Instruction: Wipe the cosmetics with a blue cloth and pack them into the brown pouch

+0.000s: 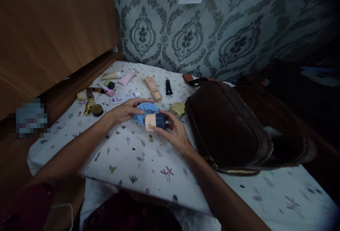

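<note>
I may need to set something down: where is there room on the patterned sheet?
Bare sheet lies in front of the held jar, between the forearms, and between the right forearm and brown bag. Tubes and small jars crowd the left rear.

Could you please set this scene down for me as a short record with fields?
Left hand: holding a crumpled blue cloth
Right hand: holding a peach container with a dark blue cap
Surface: white printed cover
Beyond the hands: peach tube, black tube, pink tube
Right of the hands: round gold case, open brown bag
Background: patterned wall
</note>
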Demonstrator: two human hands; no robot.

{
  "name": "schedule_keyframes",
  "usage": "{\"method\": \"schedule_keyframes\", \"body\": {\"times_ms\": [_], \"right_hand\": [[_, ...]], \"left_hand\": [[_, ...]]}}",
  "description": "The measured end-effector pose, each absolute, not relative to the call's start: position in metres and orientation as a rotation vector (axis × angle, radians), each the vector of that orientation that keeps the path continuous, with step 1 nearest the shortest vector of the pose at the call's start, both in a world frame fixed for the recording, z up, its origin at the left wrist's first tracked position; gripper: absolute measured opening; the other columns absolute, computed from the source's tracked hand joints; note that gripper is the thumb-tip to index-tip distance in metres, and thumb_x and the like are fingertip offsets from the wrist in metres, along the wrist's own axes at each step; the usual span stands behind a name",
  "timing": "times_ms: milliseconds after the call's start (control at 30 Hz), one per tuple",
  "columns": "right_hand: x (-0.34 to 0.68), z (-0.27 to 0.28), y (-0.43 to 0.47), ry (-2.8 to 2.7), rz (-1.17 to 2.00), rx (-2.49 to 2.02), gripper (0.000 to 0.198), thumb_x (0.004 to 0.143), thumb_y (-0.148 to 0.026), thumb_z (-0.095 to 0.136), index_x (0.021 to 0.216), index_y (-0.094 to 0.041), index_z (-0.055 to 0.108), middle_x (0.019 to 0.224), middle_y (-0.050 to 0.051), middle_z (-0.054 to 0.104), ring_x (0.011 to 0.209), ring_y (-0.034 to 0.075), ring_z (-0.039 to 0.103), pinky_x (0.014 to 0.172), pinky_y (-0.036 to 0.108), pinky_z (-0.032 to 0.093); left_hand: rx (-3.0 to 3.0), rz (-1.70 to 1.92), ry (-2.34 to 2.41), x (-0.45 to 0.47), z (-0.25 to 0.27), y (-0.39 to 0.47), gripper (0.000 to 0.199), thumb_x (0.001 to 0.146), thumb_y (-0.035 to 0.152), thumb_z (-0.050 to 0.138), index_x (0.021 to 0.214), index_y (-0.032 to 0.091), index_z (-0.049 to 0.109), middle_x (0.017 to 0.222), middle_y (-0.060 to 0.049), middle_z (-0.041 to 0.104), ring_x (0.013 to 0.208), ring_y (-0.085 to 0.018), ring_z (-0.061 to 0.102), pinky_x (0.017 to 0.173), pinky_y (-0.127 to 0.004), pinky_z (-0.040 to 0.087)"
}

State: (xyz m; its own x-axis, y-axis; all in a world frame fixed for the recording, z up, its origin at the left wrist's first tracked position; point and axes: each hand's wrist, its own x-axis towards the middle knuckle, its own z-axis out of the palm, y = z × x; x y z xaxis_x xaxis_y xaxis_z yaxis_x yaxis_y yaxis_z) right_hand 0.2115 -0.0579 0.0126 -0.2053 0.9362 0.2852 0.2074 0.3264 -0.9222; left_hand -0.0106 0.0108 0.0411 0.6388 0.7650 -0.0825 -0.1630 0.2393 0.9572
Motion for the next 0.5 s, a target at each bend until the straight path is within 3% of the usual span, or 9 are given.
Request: {"method": "schedule_keyframes", "body": {"times_ms": [133,300,500], "right_hand": [[0.211,0.013,-0.056,-1.541,1.047,-1.025,0.057,0.073,-0.043,0.079,0.122,-0.024,0.058,0.119,0.01,0.065,0.105,0.025,0.063,0.083,0.04,0.056],[0.21,0.006,-0.053,-1.494,1.077,-1.008,0.058,0.072,-0.045,0.079,0.121,-0.024,0.058,0.12,0.01,0.065,0.109,0.026,0.062,0.086,0.041,0.057],[0.21,0.005,-0.05,-1.444,1.101,-1.038,0.055,0.071,-0.048,0.079,0.115,-0.024,0.059,0.11,0.008,0.069,0.103,0.025,0.065,0.087,0.041,0.057]], "left_hand": [[1.092,0.88,0.646,0.006,0.03,0.004,0.05,0.062,0.038,0.089,0.102,0.014,0.071,0.094,-0.007,0.073,0.078,-0.016,0.067,0.073,-0.026,0.053],[1.244,1.038,0.785,0.023,0.024,-0.004,0.048,0.081,0.058,0.068,0.109,0.019,0.068,0.091,-0.005,0.071,0.075,-0.015,0.065,0.067,-0.026,0.052],[1.917,1.055,0.804,0.023,0.035,-0.014,0.057,0.092,0.067,0.045,0.094,0.016,0.07,0.097,-0.009,0.067,0.093,-0.021,0.061,0.086,-0.033,0.048]]}}
